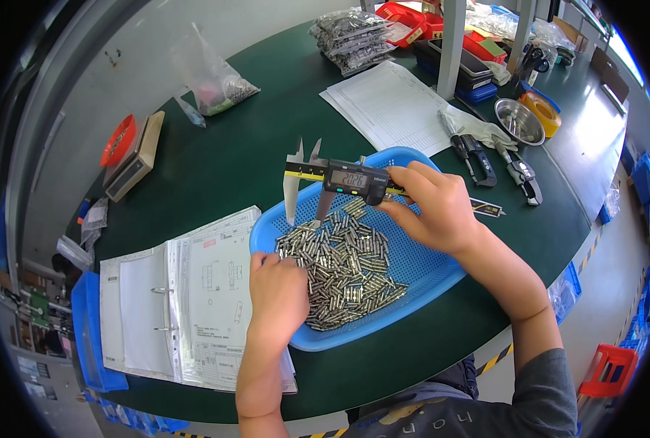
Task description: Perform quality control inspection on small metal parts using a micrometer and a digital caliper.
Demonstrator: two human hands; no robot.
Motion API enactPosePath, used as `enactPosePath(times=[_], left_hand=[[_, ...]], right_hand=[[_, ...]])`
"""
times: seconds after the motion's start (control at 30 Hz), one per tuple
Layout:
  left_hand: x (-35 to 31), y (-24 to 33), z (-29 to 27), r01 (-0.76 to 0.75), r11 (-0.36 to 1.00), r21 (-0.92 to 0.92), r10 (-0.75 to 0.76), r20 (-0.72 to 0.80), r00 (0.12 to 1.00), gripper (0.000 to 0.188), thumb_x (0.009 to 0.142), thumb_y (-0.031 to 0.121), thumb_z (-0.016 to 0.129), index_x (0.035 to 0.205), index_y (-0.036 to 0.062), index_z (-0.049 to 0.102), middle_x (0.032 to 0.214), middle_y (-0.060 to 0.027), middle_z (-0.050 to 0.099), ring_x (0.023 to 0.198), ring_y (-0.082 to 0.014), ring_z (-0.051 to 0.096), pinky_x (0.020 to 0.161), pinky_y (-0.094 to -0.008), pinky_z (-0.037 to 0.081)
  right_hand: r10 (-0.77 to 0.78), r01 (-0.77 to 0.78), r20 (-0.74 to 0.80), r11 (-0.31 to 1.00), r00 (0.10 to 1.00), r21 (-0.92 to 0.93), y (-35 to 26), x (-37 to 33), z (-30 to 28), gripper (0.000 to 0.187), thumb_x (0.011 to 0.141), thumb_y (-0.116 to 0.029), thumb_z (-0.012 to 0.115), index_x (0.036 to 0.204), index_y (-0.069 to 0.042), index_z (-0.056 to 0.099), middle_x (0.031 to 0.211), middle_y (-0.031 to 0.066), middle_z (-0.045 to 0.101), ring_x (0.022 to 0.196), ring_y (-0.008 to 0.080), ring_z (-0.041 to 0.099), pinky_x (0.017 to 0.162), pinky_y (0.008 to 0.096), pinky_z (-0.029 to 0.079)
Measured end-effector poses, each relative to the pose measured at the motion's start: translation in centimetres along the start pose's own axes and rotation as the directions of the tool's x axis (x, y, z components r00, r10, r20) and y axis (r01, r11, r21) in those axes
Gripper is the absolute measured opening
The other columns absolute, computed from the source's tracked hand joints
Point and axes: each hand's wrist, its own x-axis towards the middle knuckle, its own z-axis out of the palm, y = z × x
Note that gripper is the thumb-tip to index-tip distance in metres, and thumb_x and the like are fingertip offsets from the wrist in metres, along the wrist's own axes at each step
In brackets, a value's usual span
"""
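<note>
My right hand (pixel 442 208) is closed around a digital caliper (pixel 354 182), holding it above a blue perforated plastic basket (pixel 427 270). The caliper's jaws are apart, pointing down over the left part of the basket, and I see nothing between them. Many small metal pins (pixel 347 266) are heaped in the basket. At the basket's left rim, just below the jaws, my left hand (pixel 277 296) is closed with its fingers curled at the edge of the heap. Whatever those fingers hold, if anything, is hidden.
Left of the basket lies an open ring binder (pixel 139 314) with drawings, beside a blue tray (pixel 91 328). Paper sheets (pixel 394 106) and bagged parts (pixel 350 40) lie at the back. Micrometers (pixel 478 160) and a metal bowl (pixel 518 120) are at right. A scale (pixel 139 157) stands far left.
</note>
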Motion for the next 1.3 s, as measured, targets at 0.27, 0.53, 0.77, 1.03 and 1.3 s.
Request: enactPosePath(times=[0.27,0.53,0.77,1.03,1.3], left_hand=[[0.7,-0.4,-0.7,-0.033,0.975,-0.222,0.034,0.004,0.999,0.005,0.058,0.002,0.058,0.062,0.0046,0.058,0.062,-0.0080,0.055,0.068,-0.0250,0.053,0.070,-0.0335,0.038],[1.3,-0.2,-1.8,-0.121,0.561,-0.819,-0.337,-0.360,0.870,0.017,0.063,-0.006,0.062,0.077,0.0004,0.055,0.073,-0.0065,0.059,0.072,-0.0154,0.057,0.068,-0.0264,0.044],[0.8,0.2,-2.8,-0.175,0.468,-0.866,-0.371,-0.372,0.851,0.042,0.063,-0.007,0.062,0.103,0.0002,0.049,0.073,-0.0048,0.059,0.075,-0.0114,0.056,0.078,-0.0262,0.039],[0.7,0.2,-3.0,-0.227,0.407,-0.885,-0.341,-0.378,0.861,0.045,0.064,-0.007,0.062,0.106,-0.0003,0.048,0.072,-0.0041,0.059,0.074,-0.0100,0.056,0.077,-0.0246,0.038],[0.6,0.1,-3.1,-0.237,0.343,-0.909,-0.346,-0.357,0.868,0.043,0.064,-0.008,0.061,0.104,-0.0011,0.048,0.072,-0.0038,0.059,0.072,-0.0096,0.055,0.074,-0.0232,0.039]], right_hand=[[0.041,-0.042,0.022,0.998,0.999,0.039,0.3,0.0,0.0,0.031,0.064,-0.018,0.069,0.089,-0.004,0.056,0.068,0.0060,0.052,0.052,0.0235,0.052,0.044,0.0313,0.041],[-0.052,0.051,0.014,0.996,0.999,0.069,0.1,0.2,-0.4,0.035,0.059,-0.010,0.071,0.089,0.000,0.056,0.062,0.0062,0.049,0.047,0.0156,0.049,0.042,0.0244,0.039],[-0.088,0.084,0.037,0.993,0.995,0.088,-0.3,0.3,-0.3,0.036,0.059,-0.011,0.072,0.089,0.000,0.056,0.061,0.0060,0.049,0.046,0.0153,0.048,0.041,0.0239,0.038],[-0.050,0.046,0.041,0.995,0.998,0.087,-0.4,0.2,-0.3,0.034,0.062,-0.020,0.071,0.089,-0.004,0.058,0.062,0.0045,0.050,0.047,0.0206,0.049,0.041,0.0291,0.038],[-0.050,0.046,0.040,0.995,0.998,0.083,-0.3,0.1,-0.2,0.032,0.062,-0.023,0.071,0.084,-0.004,0.057,0.061,0.0049,0.050,0.046,0.0206,0.049,0.041,0.0294,0.037]])
